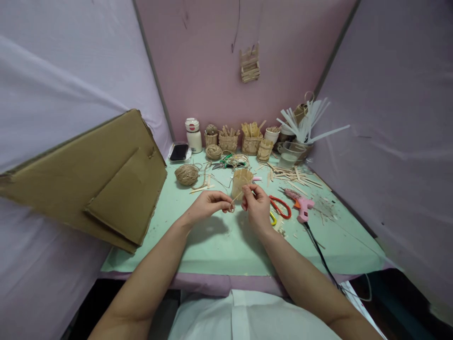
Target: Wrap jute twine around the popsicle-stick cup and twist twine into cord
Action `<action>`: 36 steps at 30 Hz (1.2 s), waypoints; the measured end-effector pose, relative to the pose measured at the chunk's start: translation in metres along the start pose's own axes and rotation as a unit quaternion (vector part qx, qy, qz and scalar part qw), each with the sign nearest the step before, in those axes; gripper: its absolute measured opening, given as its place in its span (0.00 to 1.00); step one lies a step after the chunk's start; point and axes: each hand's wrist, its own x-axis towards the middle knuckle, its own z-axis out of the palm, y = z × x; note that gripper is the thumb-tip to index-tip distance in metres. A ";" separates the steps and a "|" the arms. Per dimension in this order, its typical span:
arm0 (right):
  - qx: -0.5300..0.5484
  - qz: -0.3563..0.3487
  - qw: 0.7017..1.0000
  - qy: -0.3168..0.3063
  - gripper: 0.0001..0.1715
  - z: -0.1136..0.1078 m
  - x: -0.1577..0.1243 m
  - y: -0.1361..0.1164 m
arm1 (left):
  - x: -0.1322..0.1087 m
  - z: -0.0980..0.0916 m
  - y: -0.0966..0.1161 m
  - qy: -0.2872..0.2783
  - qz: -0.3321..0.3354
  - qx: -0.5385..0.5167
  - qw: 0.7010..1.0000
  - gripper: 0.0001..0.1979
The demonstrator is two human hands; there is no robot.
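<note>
Between my two hands runs a thin tan strand of twine point(238, 197), held above the table's middle. My left hand point(214, 203) pinches one end, where a small loop shows at the fingertips. Closed around the other part of the strand is my right hand point(255, 203), thumb against forefinger. Just behind the hands stands a small pale wooden cup point(242, 182) made of upright sticks, its lower part partly hidden by my right fingers. Red-handled scissors point(281, 207) lie right of my right hand, with a yellow handle point(272, 218) beside them.
A pink glue gun point(304, 207) with a black cord lies at right, near scattered wooden sticks point(295, 174). Twine balls point(187, 174), green-handled pliers point(226, 163) and stick-filled baskets point(251, 143) stand farther back. A cardboard panel point(116, 174) leans at left. White strips point(307, 123) fill a container at back right.
</note>
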 end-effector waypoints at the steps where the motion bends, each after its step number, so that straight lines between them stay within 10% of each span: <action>1: -0.030 -0.006 0.999 -0.012 0.17 0.000 -0.001 0.000 | 0.000 -0.001 0.001 0.006 0.005 -0.003 1.000 0.09; 8: -0.291 -0.207 0.932 -0.061 0.12 -0.002 -0.005 0.004 | 0.007 -0.003 -0.007 0.182 -0.005 -0.018 0.983 0.11; 14: -0.340 -0.321 0.877 -0.110 0.11 -0.001 -0.009 0.007 | 0.010 0.001 -0.013 0.159 0.001 0.018 0.987 0.12; 24: -0.220 -0.153 0.962 -0.059 0.09 0.000 0.000 0.004 | 0.009 0.003 -0.022 0.118 -0.008 0.105 0.987 0.11; 36: -0.156 -0.060 0.982 -0.083 0.14 0.001 0.001 0.009 | 0.009 0.006 -0.019 0.138 0.013 0.131 0.982 0.11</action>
